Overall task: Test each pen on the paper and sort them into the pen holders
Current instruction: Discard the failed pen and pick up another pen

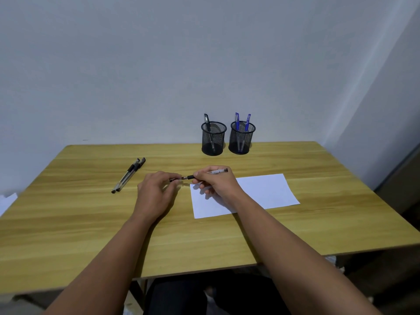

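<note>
View: a single head-worn wide-angle camera, above the near edge of the light wooden table (91,223).
Facing: forward and down, toward the pale grey wall (159,64) behind the table.
Nearness: forearms enter from the bottom edge; both hands lie near centre.
Framing: the table's left end is cropped.
Overlap: none; one view only.

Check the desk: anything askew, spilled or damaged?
Nothing stands out. Both holders stand upright with pens inside, two pens lie side by side, the paper lies flat, and the hands hold one pen.
</note>
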`<act>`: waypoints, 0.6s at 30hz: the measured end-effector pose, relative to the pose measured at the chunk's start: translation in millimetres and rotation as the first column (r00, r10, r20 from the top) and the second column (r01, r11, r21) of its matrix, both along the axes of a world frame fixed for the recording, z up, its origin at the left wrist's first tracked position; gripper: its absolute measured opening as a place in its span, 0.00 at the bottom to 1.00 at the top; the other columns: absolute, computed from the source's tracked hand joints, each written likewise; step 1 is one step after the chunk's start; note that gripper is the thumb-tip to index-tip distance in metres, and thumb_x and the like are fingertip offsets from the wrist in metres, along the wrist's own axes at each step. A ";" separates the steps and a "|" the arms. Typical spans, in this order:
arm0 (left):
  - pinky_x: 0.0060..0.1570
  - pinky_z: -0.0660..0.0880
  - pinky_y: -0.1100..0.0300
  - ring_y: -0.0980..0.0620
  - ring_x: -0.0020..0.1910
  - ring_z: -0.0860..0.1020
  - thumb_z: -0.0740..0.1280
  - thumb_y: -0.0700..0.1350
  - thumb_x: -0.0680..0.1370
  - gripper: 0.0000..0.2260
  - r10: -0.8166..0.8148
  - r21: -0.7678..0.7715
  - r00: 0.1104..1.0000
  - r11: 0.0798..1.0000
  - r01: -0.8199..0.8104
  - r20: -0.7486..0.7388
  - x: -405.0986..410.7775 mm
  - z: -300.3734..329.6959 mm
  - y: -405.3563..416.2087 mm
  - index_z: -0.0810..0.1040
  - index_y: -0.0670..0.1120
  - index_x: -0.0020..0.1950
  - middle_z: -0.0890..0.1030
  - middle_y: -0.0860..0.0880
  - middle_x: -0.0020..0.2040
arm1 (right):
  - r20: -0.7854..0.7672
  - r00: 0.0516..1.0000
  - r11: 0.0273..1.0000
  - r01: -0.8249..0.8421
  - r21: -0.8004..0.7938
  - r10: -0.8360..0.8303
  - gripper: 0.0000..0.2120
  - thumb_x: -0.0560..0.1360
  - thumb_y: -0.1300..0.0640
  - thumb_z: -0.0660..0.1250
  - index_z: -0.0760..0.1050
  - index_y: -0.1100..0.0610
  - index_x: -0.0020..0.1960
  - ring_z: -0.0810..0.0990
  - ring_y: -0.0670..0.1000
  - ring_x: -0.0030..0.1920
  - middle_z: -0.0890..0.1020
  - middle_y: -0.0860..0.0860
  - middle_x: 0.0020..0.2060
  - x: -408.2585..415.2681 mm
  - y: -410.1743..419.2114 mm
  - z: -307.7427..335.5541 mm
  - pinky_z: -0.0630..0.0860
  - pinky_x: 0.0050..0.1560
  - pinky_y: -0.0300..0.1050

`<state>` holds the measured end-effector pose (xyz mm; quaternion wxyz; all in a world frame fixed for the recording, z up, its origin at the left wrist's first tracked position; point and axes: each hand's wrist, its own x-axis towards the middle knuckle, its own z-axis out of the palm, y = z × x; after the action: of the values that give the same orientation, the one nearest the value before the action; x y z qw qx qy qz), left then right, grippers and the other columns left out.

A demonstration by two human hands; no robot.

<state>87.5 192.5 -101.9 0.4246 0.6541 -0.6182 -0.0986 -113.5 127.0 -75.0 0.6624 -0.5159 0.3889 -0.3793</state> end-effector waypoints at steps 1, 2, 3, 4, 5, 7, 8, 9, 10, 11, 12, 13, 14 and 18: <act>0.59 0.72 0.42 0.52 0.55 0.75 0.66 0.57 0.78 0.11 -0.021 -0.010 1.000 1.000 0.021 0.003 0.0 -0.7 -0.1 0.84 0.58 0.56 0.82 0.61 0.47 | 0.000 1.000 1.000 -0.010 0.000 0.010 0.07 0.79 0.62 0.76 0.84 0.67 0.52 0.79 0.52 0.35 0.86 0.63 0.42 0.5 -0.2 0.7 0.70 0.30 0.43; 0.58 0.73 0.43 0.52 0.55 0.75 0.67 0.55 0.78 0.10 -0.036 -0.021 0.999 0.999 0.036 0.004 0.1 -1.6 -0.6 0.84 0.58 0.56 0.82 0.61 0.47 | -0.003 1.000 1.000 -0.018 -0.001 0.018 0.06 0.79 0.62 0.76 0.83 0.65 0.51 0.79 0.52 0.35 0.86 0.63 0.42 1.5 -0.1 1.2 0.71 0.29 0.43; 0.58 0.73 0.44 0.52 0.55 0.75 0.68 0.53 0.79 0.08 -0.044 -0.031 0.999 0.999 0.044 0.000 -0.3 -1.4 -1.2 0.85 0.57 0.56 0.82 0.61 0.47 | -0.005 1.000 1.000 -0.022 -0.002 0.022 0.05 0.79 0.62 0.76 0.82 0.63 0.49 0.79 0.52 0.34 0.85 0.63 0.41 2.7 -0.1 1.7 0.72 0.29 0.43; 0.58 0.73 0.47 0.52 0.55 0.75 0.70 0.50 0.80 0.07 -0.047 -0.039 0.999 0.998 0.047 -0.013 -0.8 -0.9 -1.6 0.85 0.56 0.56 0.82 0.60 0.48 | -0.005 1.000 1.000 -0.020 -0.006 0.020 0.06 0.78 0.62 0.77 0.81 0.61 0.48 0.79 0.52 0.34 0.85 0.62 0.40 3.8 0.4 1.8 0.72 0.29 0.43; 0.57 0.74 0.50 0.54 0.55 0.76 0.70 0.48 0.80 0.07 -0.049 -0.040 0.998 0.998 0.047 -0.044 -1.3 0.2 -1.5 0.85 0.55 0.56 0.83 0.60 0.48 | -0.004 1.000 1.000 -0.013 -0.014 0.013 0.07 0.77 0.62 0.78 0.80 0.60 0.47 0.78 0.51 0.33 0.84 0.61 0.40 4.8 0.0 1.8 0.72 0.29 0.43; 0.55 0.75 0.56 0.59 0.53 0.79 0.71 0.47 0.79 0.06 -0.043 -0.019 0.985 0.999 0.041 -0.169 -1.5 4.6 0.4 0.86 0.52 0.55 0.84 0.59 0.48 | -0.010 1.000 1.000 -0.004 -0.019 0.004 0.06 0.77 0.60 0.79 0.81 0.60 0.47 0.78 0.50 0.32 0.84 0.59 0.39 4.9 0.2 4.0 0.74 0.30 0.43; 0.54 0.76 0.57 0.60 0.52 0.80 0.71 0.47 0.79 0.06 -0.033 -0.005 0.970 0.999 0.033 -0.240 -1.1 6.8 1.7 0.86 0.52 0.54 0.85 0.58 0.47 | -0.011 1.000 1.000 -0.005 -0.010 0.004 0.06 0.77 0.59 0.78 0.83 0.61 0.49 0.78 0.51 0.32 0.84 0.59 0.40 4.2 0.2 5.4 0.75 0.30 0.43; 0.53 0.77 0.57 0.58 0.50 0.81 0.72 0.48 0.79 0.05 -0.018 0.008 0.954 1.000 0.021 -0.301 -0.1 8.0 2.7 0.86 0.52 0.53 0.86 0.56 0.46 | -0.007 1.000 1.000 -0.003 0.006 0.003 0.08 0.78 0.58 0.76 0.84 0.63 0.52 0.79 0.51 0.32 0.86 0.59 0.42 3.3 -0.1 6.4 0.76 0.30 0.44; 0.51 0.77 0.56 0.56 0.49 0.82 0.72 0.48 0.79 0.04 -0.002 0.020 0.937 1.000 0.010 -0.350 0.5 9.0 3.6 0.86 0.52 0.52 0.86 0.55 0.44 | -0.001 1.000 1.000 -0.001 0.028 0.001 0.10 0.79 0.57 0.74 0.85 0.64 0.54 0.79 0.52 0.32 0.87 0.59 0.44 2.2 -1.1 7.1 0.76 0.30 0.44; 0.51 0.78 0.55 0.53 0.48 0.83 0.72 0.48 0.79 0.04 0.009 0.028 0.918 1.000 0.002 -0.397 1.2 9.7 4.2 0.86 0.52 0.52 0.87 0.53 0.43 | 0.001 1.000 0.999 -0.002 0.045 0.002 0.11 0.79 0.57 0.72 0.86 0.63 0.56 0.80 0.52 0.33 0.88 0.59 0.46 0.7 -2.3 7.5 0.75 0.31 0.44; 0.50 0.79 0.55 0.51 0.48 0.84 0.73 0.48 0.79 0.04 0.016 0.033 0.897 0.999 -0.002 -0.441 1.6 10.3 4.8 0.86 0.51 0.51 0.87 0.52 0.43 | -0.006 1.000 0.999 -0.007 0.051 0.007 0.11 0.79 0.57 0.72 0.87 0.62 0.56 0.80 0.52 0.34 0.89 0.58 0.47 -0.6 -3.5 7.4 0.75 0.31 0.44; 0.51 0.79 0.56 0.50 0.47 0.84 0.73 0.47 0.79 0.04 0.023 0.033 0.876 0.999 -0.008 -0.482 1.4 11.7 5.5 0.86 0.50 0.51 0.87 0.51 0.43 | -0.019 1.000 0.999 -0.012 0.047 0.013 0.10 0.79 0.56 0.72 0.88 0.61 0.56 0.79 0.51 0.35 0.89 0.58 0.48 -2.0 -5.1 6.9 0.74 0.31 0.43; 0.51 0.79 0.58 0.51 0.47 0.85 0.73 0.47 0.78 0.04 0.031 0.028 0.857 0.999 -0.019 -0.514 1.6 12.9 6.1 0.86 0.49 0.51 0.87 0.51 0.43 | -0.033 0.999 0.999 -0.016 0.035 0.017 0.10 0.79 0.56 0.73 0.88 0.60 0.55 0.79 0.51 0.35 0.89 0.57 0.48 -3.1 -6.8 6.2 0.73 0.30 0.42; 0.46 0.76 0.70 0.58 0.44 0.85 0.73 0.44 0.78 0.07 0.043 -0.012 0.796 0.998 -0.063 -0.603 3.2 18.0 10.0 0.86 0.44 0.54 0.87 0.48 0.45 | -0.079 0.996 0.999 -0.043 0.005 0.043 0.07 0.78 0.62 0.76 0.87 0.63 0.55 0.79 0.48 0.32 0.88 0.59 0.45 -4.8 -11.7 6.5 0.69 0.26 0.38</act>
<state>90.7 202.4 -83.9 0.6119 0.5993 -0.4340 -0.2796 -118.3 115.2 -68.5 0.6555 -0.5374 0.4042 -0.3437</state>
